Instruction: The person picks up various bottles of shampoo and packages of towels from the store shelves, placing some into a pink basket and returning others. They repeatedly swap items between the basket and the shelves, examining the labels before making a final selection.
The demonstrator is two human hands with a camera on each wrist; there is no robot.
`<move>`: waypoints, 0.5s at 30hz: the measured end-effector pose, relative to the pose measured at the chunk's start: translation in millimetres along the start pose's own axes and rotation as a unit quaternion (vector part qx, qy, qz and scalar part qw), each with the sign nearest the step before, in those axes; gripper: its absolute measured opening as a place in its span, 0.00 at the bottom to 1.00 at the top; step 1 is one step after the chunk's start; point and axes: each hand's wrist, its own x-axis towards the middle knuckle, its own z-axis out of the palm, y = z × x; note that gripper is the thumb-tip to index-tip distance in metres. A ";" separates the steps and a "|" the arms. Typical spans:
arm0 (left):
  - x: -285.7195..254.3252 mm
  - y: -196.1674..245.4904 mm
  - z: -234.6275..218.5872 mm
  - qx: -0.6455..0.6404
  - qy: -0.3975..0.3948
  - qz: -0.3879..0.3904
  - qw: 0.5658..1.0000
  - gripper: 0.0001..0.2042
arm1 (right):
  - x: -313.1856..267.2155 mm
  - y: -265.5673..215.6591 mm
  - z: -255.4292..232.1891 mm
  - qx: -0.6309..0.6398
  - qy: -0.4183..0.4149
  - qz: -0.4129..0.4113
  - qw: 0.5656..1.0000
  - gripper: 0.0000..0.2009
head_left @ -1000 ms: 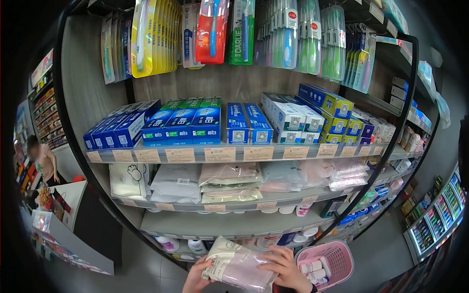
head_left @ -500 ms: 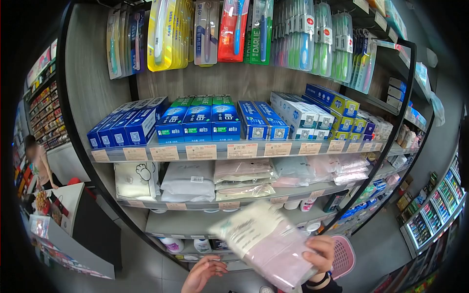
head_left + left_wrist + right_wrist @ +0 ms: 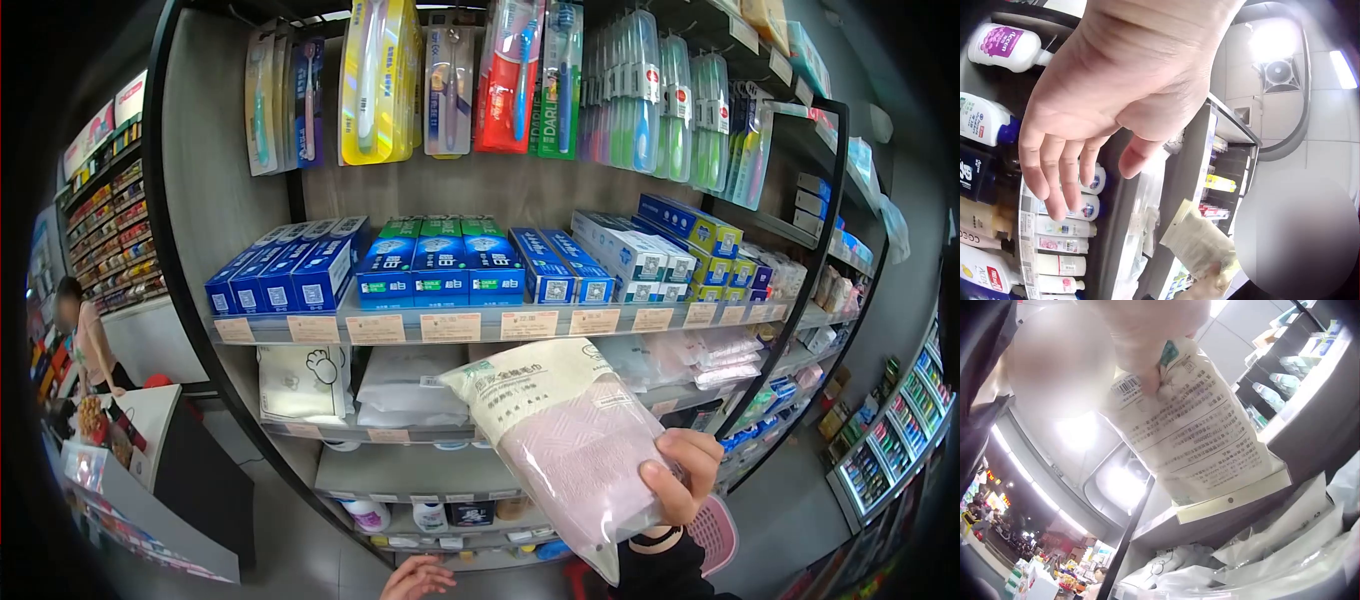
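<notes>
My right hand (image 3: 685, 472) grips a clear-wrapped packaged pink towel (image 3: 575, 440) by its lower right corner, fingers over the front. It is tilted in front of the shelf of soft packs in the head view. The back of the package (image 3: 1194, 434), with printed text and a barcode, faces the right wrist view. My left hand (image 3: 418, 578) is low at the bottom of the head view, apart from the towel. Its fingers hang relaxed with nothing in them, as the left wrist view shows the hand (image 3: 1122, 94) near shelved bottles.
Toothpaste boxes (image 3: 440, 265) line the shelf above, with toothbrush packs (image 3: 380, 90) hanging over them. Soft packs (image 3: 405, 385) lie on the shelf behind the towel. A pink basket (image 3: 718, 535) stands at the lower right. A person (image 3: 90, 335) is beside a counter at the left.
My left hand has let go of the towel package and dropped lower. My right hand has raised the package up in front of the shelf of soft packs.
</notes>
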 end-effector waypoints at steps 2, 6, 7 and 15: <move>-6.0 -2.7 -3.5 0.001 0.007 -0.002 1.000 0.18 | 4.1 -0.1 10.1 0.001 -0.013 0.003 1.000 0.16; -10.0 -8.2 -8.6 -0.010 -0.010 0.010 1.000 0.18 | -8.6 20.1 56.0 -0.024 -0.009 -0.058 0.998 0.18; -9.5 -10.6 -10.5 -0.018 -0.014 0.004 1.000 0.18 | -9.4 24.3 66.3 -0.037 -0.040 -0.042 0.998 0.20; 1.2 -14.4 -14.9 -0.021 -0.026 0.002 0.999 0.18 | 9.5 39.6 107.1 -0.094 -0.139 0.039 0.985 0.23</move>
